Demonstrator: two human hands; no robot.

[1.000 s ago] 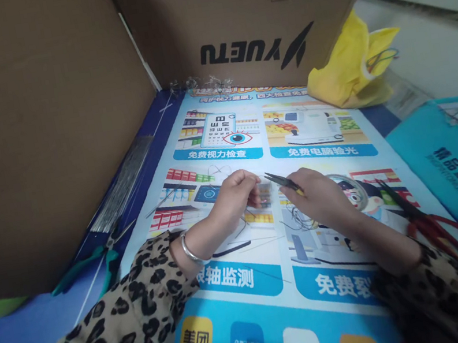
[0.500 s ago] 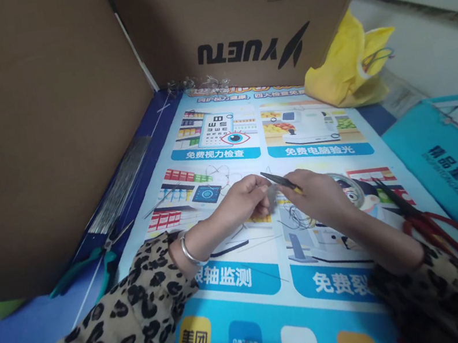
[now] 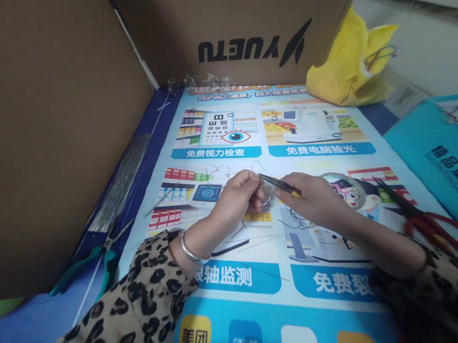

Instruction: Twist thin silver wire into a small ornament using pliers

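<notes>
My left hand [image 3: 241, 193], a silver bangle at its wrist, is closed in a pinch on a thin wire [image 3: 257, 164], which curls up in a small loop above the fingertips. My right hand [image 3: 316, 195] grips needle-nose pliers [image 3: 277, 182] whose dark jaws point left and reach the wire at my left fingertips. Whether the jaws are clamped on it is too small to tell. Below the pliers, a tangle of thin wire [image 3: 296, 217] lies on the printed poster sheet [image 3: 281, 244]. A clear round dish or roll [image 3: 357, 188] sits just behind my right hand.
Red-handled scissors [image 3: 450, 234] lie at the right, beside a turquoise bag [image 3: 444, 170]. Green-handled pliers [image 3: 105, 256] and a bundle of straight wires [image 3: 121, 183] are at the left. Cardboard [image 3: 246, 10] walls off the back and left; a yellow bag [image 3: 340, 77] stands back right.
The pliers' tip has shifted slightly left and against my left fingertips. The wire loop now stands more visibly above my left hand. Both hands otherwise stay in place.
</notes>
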